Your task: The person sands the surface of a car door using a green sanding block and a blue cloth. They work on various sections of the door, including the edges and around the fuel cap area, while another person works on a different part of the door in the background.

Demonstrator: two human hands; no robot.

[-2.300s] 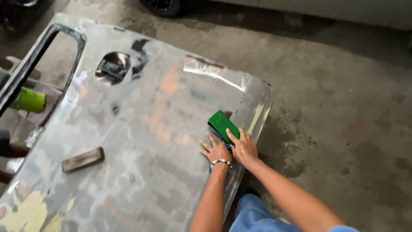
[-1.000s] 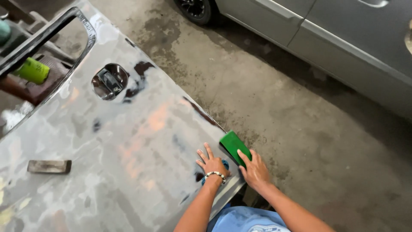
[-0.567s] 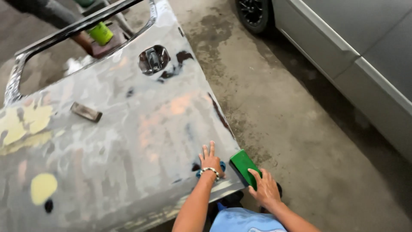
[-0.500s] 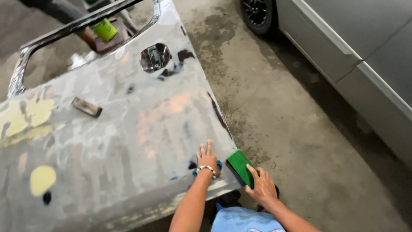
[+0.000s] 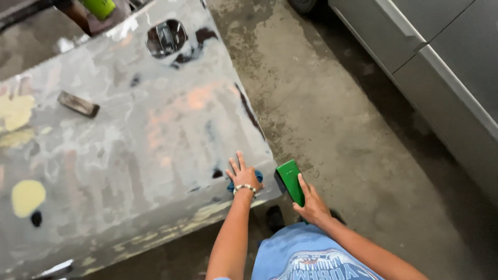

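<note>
Head cam, only view we've got, looking straight down: our left hand (image 5: 243,175) lies flat w/ fingers spread on the bottom right corner of a sanded car door panel (image 5: 129,135), palm pressing a blue cloth (image 5: 256,179) that pokes out by the wrist. Beaded bracelet (image 5: 244,189) sits on that wrist. Our right hand (image 5: 311,205) grips a green sanding block (image 5: 291,181) from below, thumb up along its side, fingers wrapped under; can't tell how tight. Block is rectangular, bright green w/ glossy top face, darker edge on its left side, tilted on its long axis. It sits just off the panel's right edge, over the concrete floor (image 5: 332,114), near the left hand but not touching it. Panel itself is bare grey metal w/ patchy orange-pink primer spots, dark marks, yellow filler blotches at left & a handle recess (image 5: 166,37) near the top. Small dark flat block (image 5: 78,103) rests on the panel's left part, well apart from both hands. Lime green can (image 5: 98,7) shows at top edge, beyond the panel. Grey car body (image 5: 441,67) fills the top right. Our blue shirt (image 5: 306,259) at bottom
</note>
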